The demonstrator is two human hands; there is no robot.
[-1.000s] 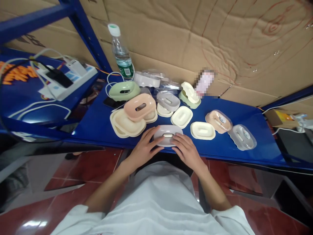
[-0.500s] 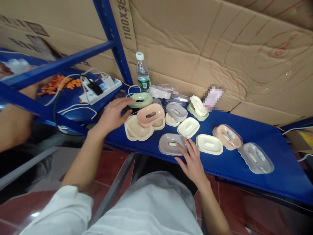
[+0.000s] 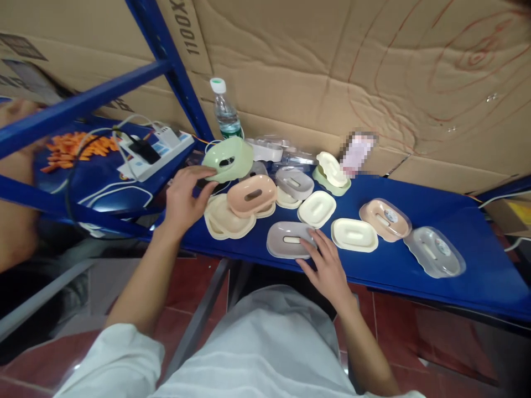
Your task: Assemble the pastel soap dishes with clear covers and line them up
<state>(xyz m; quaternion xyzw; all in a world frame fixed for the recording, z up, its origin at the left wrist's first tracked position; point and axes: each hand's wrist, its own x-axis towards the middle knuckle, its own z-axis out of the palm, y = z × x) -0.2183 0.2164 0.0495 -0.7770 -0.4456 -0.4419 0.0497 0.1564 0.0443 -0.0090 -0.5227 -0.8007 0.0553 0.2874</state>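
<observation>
My left hand (image 3: 185,199) grips the front left edge of a light green soap dish (image 3: 239,157) with an oval slot, tilted up off the pile at the back left. My right hand (image 3: 327,271) is closed over the right end of a grey soap dish (image 3: 277,237), which lies on the table with a cream strip showing in its slot. Between them a pink soap dish (image 3: 263,188) rests on cream trays (image 3: 232,224). Two cream trays, one piece (image 3: 317,210) and another piece (image 3: 354,235), lie beyond and beside my right hand.
On the blue table (image 3: 477,221) are a pink wrapped dish (image 3: 384,218) and a grey wrapped dish (image 3: 433,251) at right. A water bottle (image 3: 226,110) stands behind. Left, past a blue frame bar (image 3: 95,91), are a power strip (image 3: 160,155), orange pieces (image 3: 78,146) and another person's arm (image 3: 19,204).
My left hand has taken hold of the green soap dish and lifted and tilted it from the pile. My right hand stays at the grey dish. The view has shifted slightly.
</observation>
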